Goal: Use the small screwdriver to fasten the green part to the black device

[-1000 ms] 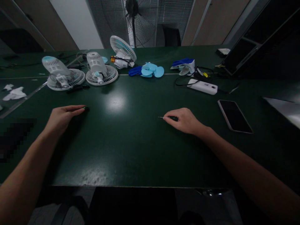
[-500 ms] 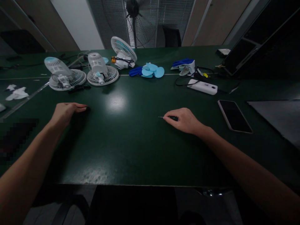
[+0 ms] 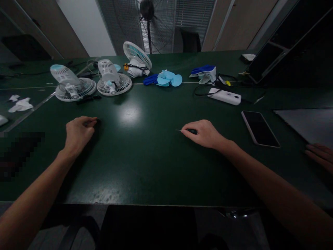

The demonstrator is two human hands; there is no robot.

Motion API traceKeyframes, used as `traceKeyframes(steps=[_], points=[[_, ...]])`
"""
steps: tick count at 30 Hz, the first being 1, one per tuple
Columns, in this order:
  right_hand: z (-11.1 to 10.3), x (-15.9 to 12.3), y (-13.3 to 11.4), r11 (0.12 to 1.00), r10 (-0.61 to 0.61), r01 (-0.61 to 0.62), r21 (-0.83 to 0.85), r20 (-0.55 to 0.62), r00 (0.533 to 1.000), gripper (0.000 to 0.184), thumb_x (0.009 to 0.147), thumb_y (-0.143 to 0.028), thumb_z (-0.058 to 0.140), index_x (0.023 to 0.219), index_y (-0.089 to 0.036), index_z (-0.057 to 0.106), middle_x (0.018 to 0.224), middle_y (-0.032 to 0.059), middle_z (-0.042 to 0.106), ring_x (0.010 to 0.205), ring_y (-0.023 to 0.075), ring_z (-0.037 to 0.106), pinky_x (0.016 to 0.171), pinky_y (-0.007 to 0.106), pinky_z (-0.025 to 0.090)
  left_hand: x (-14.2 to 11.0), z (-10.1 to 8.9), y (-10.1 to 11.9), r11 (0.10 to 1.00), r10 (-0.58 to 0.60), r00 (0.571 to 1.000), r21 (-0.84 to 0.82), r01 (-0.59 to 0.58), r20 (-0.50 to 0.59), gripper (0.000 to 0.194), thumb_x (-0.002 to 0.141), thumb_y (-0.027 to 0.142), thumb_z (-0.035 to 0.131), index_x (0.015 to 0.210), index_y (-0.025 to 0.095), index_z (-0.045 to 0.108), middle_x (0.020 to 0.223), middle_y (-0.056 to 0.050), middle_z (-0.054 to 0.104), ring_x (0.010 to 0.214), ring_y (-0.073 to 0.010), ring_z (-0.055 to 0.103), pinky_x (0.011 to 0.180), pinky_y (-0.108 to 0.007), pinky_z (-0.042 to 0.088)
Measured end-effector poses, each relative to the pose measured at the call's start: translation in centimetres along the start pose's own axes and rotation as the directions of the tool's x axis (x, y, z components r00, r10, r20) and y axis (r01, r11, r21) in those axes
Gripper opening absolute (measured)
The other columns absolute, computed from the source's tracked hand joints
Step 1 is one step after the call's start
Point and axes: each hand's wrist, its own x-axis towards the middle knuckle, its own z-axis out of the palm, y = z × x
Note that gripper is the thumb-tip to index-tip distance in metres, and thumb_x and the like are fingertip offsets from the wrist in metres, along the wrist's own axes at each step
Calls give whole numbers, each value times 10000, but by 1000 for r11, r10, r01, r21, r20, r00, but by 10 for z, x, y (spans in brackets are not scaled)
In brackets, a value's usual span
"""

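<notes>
My right hand rests on the dark green table, fingers closed on a small screwdriver whose thin metal tip points left. My left hand lies on the table at the left with its fingers curled over a small dark object that I cannot make out. Beyond the hands stand three small white desk fans: a left fan, a middle fan and a tilted fan. Light blue fan blades lie near the table's middle.
A phone lies face up right of my right hand. A white power bank with cables and blue-white gloves sit further back. Another person's fingers show at the right edge near a grey sheet. Crumpled paper lies far left.
My left hand has drawn its fingers in from stretched to curled and shifted slightly right. Another person's fingers have appeared at the right edge. My right hand has not moved.
</notes>
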Motion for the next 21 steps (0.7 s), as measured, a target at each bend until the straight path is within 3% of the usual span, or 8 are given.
traceKeyframes(steps=[5,11,18,21], points=[[0,0,-1,1000,13,-13,5,9,1000,314,1034,-406,523,1120,-212,754,999,47,771,830,197,687,737,346,502,-2,5,6,980,145,989,134,-146,19,379,934,333,495,1156,168,754,1226,-126,695,1065,-300,645,963,-425,505],[-2,-1,-2,999,24,-25,41,20,999,314,1029,-398,526,1131,-210,756,1024,57,768,866,205,695,736,343,507,-5,16,26,939,327,941,78,-334,91,390,999,356,458,1182,179,754,1217,-109,702,1114,-284,636,1005,-418,491],[-1,-1,-1,999,13,-14,42,21,1000,316,1033,-389,519,1144,-206,751,1043,61,768,876,204,692,759,357,518,-6,14,33,949,307,952,74,-306,-4,354,1012,403,498,1160,199,746,1226,-93,719,1128,-263,658,1014,-385,481],[-2,-1,-2,998,30,-32,48,36,999,326,1035,-400,514,1145,-206,751,1033,60,768,865,200,690,741,347,514,-7,13,32,944,309,951,122,-307,6,352,1010,397,500,1159,198,748,1226,-92,726,1113,-281,657,973,-404,491]])
